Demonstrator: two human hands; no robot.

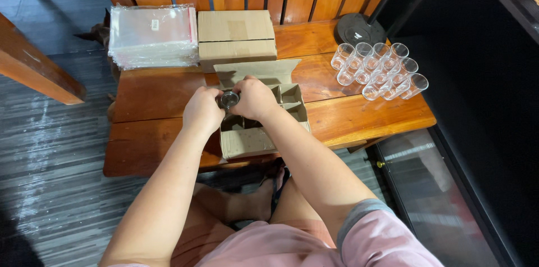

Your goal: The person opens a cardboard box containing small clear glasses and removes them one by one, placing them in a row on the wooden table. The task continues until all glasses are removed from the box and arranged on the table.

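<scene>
Glass gripped between both hands, above open divided cardboard box

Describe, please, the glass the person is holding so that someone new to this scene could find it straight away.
Start at the wooden bench and find the open cardboard box with dividers at its front edge. Just above the box, the left hand and right hand meet around one small clear glass. Unlike the cluster of glasses lying at the bench's right end, it is alone and held up.
</scene>
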